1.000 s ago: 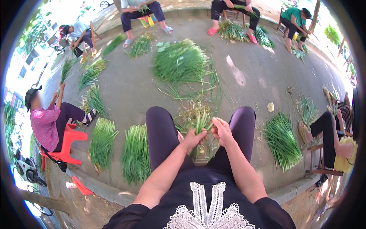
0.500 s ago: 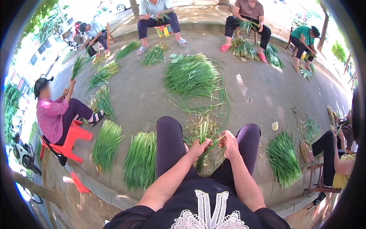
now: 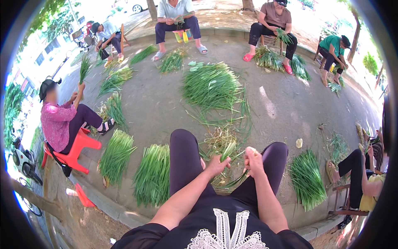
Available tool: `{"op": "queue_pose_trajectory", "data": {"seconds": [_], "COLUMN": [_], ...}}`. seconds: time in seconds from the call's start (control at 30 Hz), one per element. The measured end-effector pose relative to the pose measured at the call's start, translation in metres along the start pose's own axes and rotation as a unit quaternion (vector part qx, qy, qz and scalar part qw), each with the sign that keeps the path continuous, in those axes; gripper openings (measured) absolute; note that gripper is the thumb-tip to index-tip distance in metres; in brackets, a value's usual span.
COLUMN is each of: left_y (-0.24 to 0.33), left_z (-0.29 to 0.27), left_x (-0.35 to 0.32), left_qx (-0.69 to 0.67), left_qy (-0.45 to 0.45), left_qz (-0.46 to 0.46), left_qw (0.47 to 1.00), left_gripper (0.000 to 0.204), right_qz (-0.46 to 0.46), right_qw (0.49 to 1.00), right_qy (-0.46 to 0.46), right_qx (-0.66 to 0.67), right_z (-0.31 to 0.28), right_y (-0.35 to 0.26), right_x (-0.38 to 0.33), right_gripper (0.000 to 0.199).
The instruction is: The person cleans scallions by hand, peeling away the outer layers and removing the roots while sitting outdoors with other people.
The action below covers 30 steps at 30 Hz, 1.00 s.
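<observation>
Between my knees, my left hand [image 3: 217, 165] is closed around a small bunch of green chives [image 3: 227, 150], its pale stem ends pointing up and away from me. My right hand [image 3: 253, 160] is closed in a pinch just to the right, apart from the left hand; what its fingers hold is hidden. Dark leaves [image 3: 238, 179] trail below the two hands, and I cannot tell which hand they hang from. On the ground beyond my hands lies a loose litter of yellowish stalks and trimmings [image 3: 218, 138].
A large chive heap [image 3: 212, 87] lies ahead. Neat chive piles rest left of my leg [image 3: 151, 176], farther left [image 3: 117, 153] and at right [image 3: 307, 178]. A person sits on a red plastic stool [image 3: 78, 150] at left; several other seated people handle greens around the ring.
My right hand has moved slightly right, away from the left hand, and its fingers have curled into a tighter fist. The bunch in my left hand has tipped to the right.
</observation>
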<state>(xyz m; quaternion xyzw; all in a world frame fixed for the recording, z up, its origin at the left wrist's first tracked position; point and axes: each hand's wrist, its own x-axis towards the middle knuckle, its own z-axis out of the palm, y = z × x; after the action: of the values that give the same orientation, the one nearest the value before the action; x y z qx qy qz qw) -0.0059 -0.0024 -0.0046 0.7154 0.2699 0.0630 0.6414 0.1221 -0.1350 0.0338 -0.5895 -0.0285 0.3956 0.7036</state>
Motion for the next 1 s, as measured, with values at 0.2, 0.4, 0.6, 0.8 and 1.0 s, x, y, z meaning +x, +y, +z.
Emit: {"op": "queue_pose_trajectory", "data": {"seconds": [0.2,0.4,0.6,0.8,1.0], "left_y": [-0.001,0.019,0.020,0.015,0.004], "left_z": [0.011,0.007,0.005,0.000,0.002], "left_x": [-0.003,-0.007,-0.010,-0.007,-0.003], "left_qx": [-0.042,-0.123,-0.174,-0.219,-0.201], "left_qy": [-0.089,-0.056,-0.041,-0.016,0.022], "left_qz": [0.004,-0.048,-0.036,-0.047,-0.013], "left_qw": [0.995,0.990,0.983,0.974,0.979], "left_gripper": [0.019,0.022,0.023,0.019,0.014], "right_qz": [0.041,0.031,0.030,0.043,-0.116], "right_qw": [0.992,0.998,0.999,0.995,0.942], "right_qy": [-0.109,-0.038,-0.018,-0.048,-0.057], "right_qx": [-0.047,-0.036,-0.015,-0.075,-0.308], "right_z": [0.015,0.020,0.017,0.026,0.027], "right_y": [0.007,0.005,0.011,0.009,0.029], "right_x": [-0.004,0.000,0.005,0.003,0.010], "right_gripper": [0.018,0.020,0.019,0.020,0.032]}}
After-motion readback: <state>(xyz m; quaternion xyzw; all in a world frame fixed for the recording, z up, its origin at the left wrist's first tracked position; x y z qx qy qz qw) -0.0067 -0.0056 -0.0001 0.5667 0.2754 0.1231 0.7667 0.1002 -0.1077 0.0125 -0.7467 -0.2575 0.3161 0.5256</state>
